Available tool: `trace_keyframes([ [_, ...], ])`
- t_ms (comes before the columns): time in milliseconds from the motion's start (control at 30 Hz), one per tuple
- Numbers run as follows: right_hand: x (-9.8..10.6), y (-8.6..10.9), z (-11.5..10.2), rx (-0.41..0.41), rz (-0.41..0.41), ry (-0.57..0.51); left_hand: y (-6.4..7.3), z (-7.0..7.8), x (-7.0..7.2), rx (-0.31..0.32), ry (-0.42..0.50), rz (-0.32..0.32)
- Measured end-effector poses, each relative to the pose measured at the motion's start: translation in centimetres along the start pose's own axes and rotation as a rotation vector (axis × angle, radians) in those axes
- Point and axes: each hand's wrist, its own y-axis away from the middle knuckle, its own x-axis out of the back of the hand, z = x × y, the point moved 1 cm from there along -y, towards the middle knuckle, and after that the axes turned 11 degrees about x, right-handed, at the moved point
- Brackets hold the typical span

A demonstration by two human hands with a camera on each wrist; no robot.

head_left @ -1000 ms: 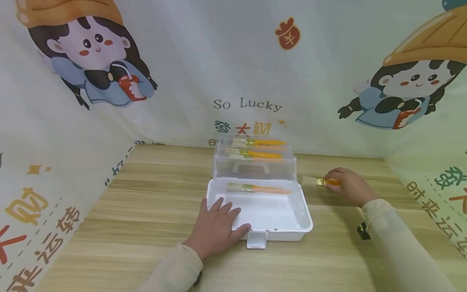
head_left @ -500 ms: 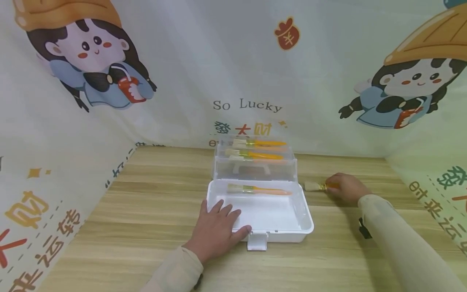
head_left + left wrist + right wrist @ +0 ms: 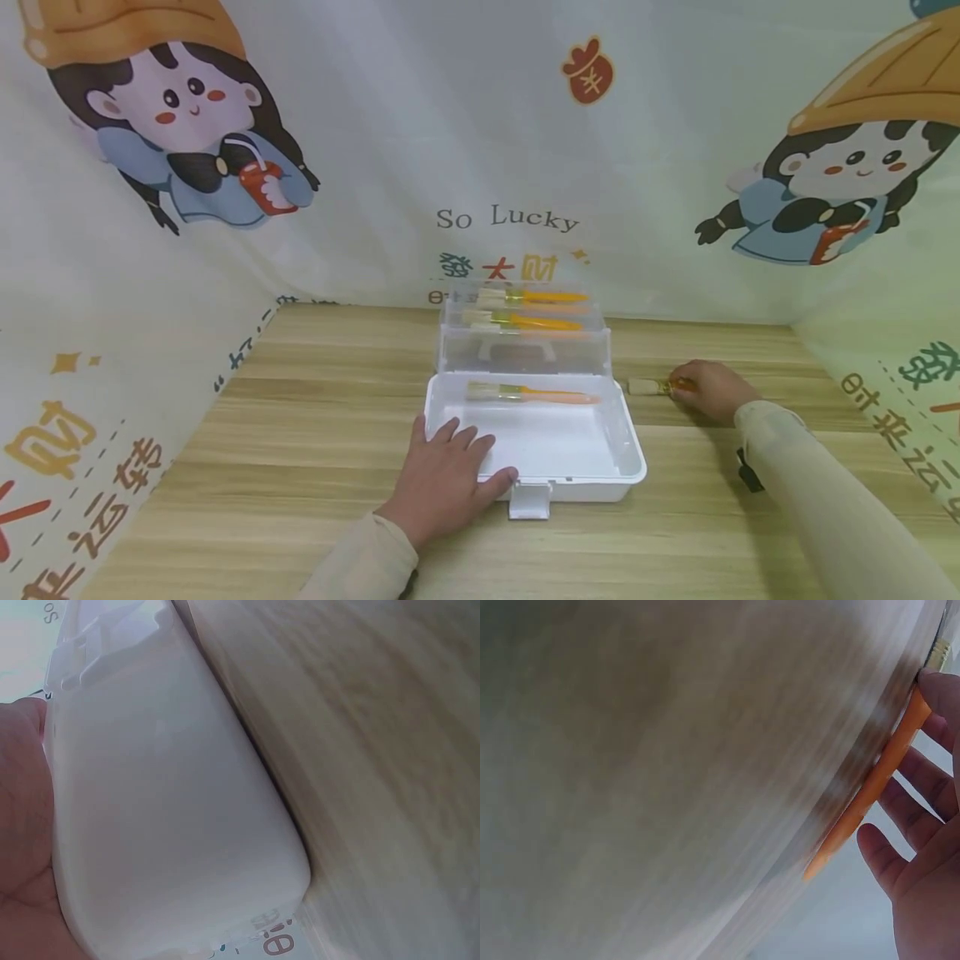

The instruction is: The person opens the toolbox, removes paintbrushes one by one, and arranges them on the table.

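My left hand (image 3: 442,475) rests on the front left rim of a white plastic box (image 3: 633,446), fingers spread over its inside and thumb along the front edge. In the left wrist view the palm lies against the box wall (image 3: 172,802). One paintbrush (image 3: 555,397) with an orange handle lies along the back of the box. Right of the box, my right hand (image 3: 712,390) pinches another paintbrush (image 3: 647,387) between thumb and fingers near its metal ferrule, bristles toward the box. In the right wrist view its orange handle (image 3: 874,784) lies close along the tabletop.
The box's clear lid (image 3: 600,350) is folded back, with trays holding two more paintbrushes, an upper one (image 3: 555,297) and a lower one (image 3: 543,322). A white latch (image 3: 529,502) hangs at the front. The wooden table (image 3: 315,417) meets a printed cloth backdrop (image 3: 375,125) behind.
My right hand has come down slightly toward the tabletop with the paintbrush. The left hand stays on the box rim.
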Motion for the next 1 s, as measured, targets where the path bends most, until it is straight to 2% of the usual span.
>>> trace_keyframes([
  [200, -0.2, 0.4, 0.2, -0.068, -0.019, -0.077, 0.1, 0.0, -0.2, 0.002, -0.004, 0.000],
  [367, 0.8, 0.6, 0.0, -0.104, 0.004, -0.116, 0.1, 0.1, -0.2, 0.001, 0.000, 0.001],
  [633, 3.2, 0.4, -3.5, -0.083, 0.080, -0.140, 0.1, 0.2, 0.0, -0.001, -0.017, 0.011],
  [767, 4.4, 0.0, -6.5, -0.019, 0.132, -0.122, 0.2, 0.1, 0.1, 0.000, -0.018, 0.007],
  [1000, 5.9, -2.1, -11.1, 0.225, 0.261, -0.010, 0.1, 0.0, 0.1, 0.004, -0.025, -0.002],
])
